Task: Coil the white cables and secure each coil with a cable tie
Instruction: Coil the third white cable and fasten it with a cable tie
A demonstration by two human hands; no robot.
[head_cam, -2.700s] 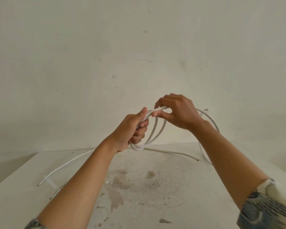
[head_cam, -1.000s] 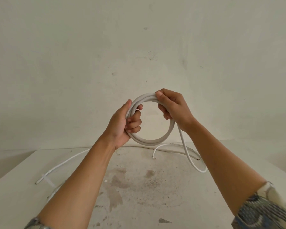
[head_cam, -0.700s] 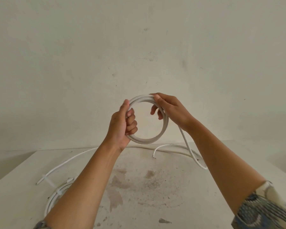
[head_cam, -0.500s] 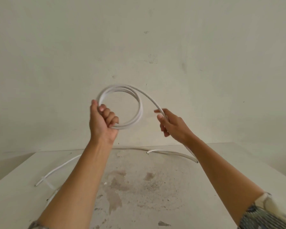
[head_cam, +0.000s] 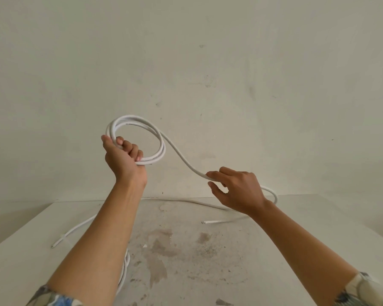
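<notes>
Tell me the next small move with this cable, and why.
Probably the right hand should carry its loose run up to the left hand and lay another loop on the coil gripped there, since a tail lies uncoiled on the table.

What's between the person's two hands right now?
In the head view, one loose strand of white cable sweeps from the coil gripped by the left hand down to the right hand.

The left hand grips the white round plastic cable, its coiled loops rising above the curled fingers. One free strand slopes down from them into the right hand, between its loosely curled fingers and thumb.
</notes>
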